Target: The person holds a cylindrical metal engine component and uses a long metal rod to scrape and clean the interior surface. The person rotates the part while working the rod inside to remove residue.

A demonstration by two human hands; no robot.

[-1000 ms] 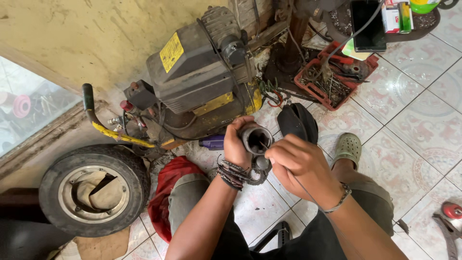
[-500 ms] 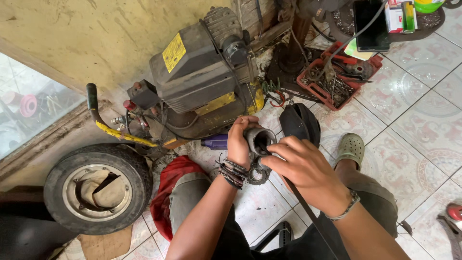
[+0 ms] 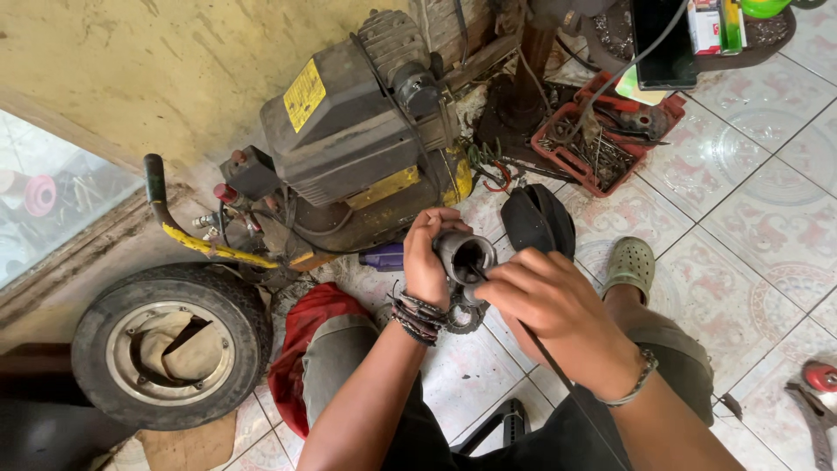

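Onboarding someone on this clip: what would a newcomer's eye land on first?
Centre frame, the left hand grips a dark metal cylinder, open end up, while the right hand works a thin tool into its mouth. Behind them a grimy black-and-yellow air compressor stands against the wall. A small wheel lies flat on the floor at lower left.

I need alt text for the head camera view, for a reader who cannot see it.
Seen from above, a seated person's left hand grips a dark metal cylinder while the right hand pushes a thin rod into its open end. An air compressor, a small wheel and a red tray of tools lie on the tiled floor.
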